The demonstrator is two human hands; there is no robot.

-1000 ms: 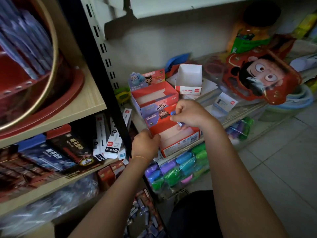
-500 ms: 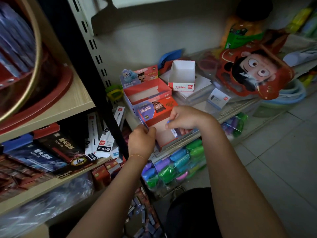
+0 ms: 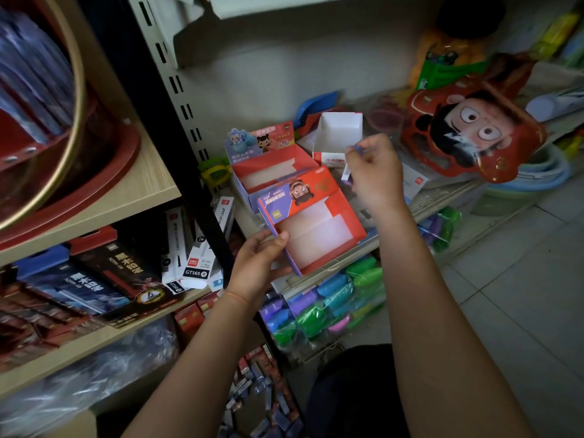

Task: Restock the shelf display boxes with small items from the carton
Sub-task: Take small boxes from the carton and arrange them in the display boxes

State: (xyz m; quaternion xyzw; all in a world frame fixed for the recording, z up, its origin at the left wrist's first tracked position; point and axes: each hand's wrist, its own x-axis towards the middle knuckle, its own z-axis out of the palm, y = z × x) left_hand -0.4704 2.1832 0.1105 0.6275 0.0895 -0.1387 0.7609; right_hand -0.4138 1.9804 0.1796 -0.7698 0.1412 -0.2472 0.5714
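**Two hands at the shelf: one display box held, one small item pinched**

At frame centre we see the left hand (image 3: 259, 263) grasping the near left corner of a red display box (image 3: 319, 226), thumb over the rim and fingers beneath. The box is folded card, open-topped, tilted toward the camera; its inside is plain white and holds nothing we can see. Its raised back flap bears a cartoon face on orange and a purple panel with writing too small to read. Behind it, just touching, stands a second box (image 3: 268, 159) of the same shape, with two cartoon figures on its header card; the characters there are not legible.

Right of centre, the right hand (image 3: 374, 172) is curled, pinching a small blue item (image 3: 358, 149) between thumb and fingertips; a pale slim piece (image 3: 346, 174) shows at the heel of the hand, and we cannot tell whether it is gripped too. Just behind this hand sits a white box (image 3: 339, 135), square and open, whose front reads "2B" beside a red logo.

At lower left of the frame, a white pack (image 3: 196, 268) carries "GT165" under a red "deli" mark. At bottom centre lies a loose heap of small wrapped items (image 3: 262, 403), red and blue. At upper right hangs a glossy red pack (image 3: 474, 131) printed with a wide-eyed cartoon face. Below the shelf edge, bright plastic pieces (image 3: 331, 305) in green, blue and purple sit bagged in clear film.
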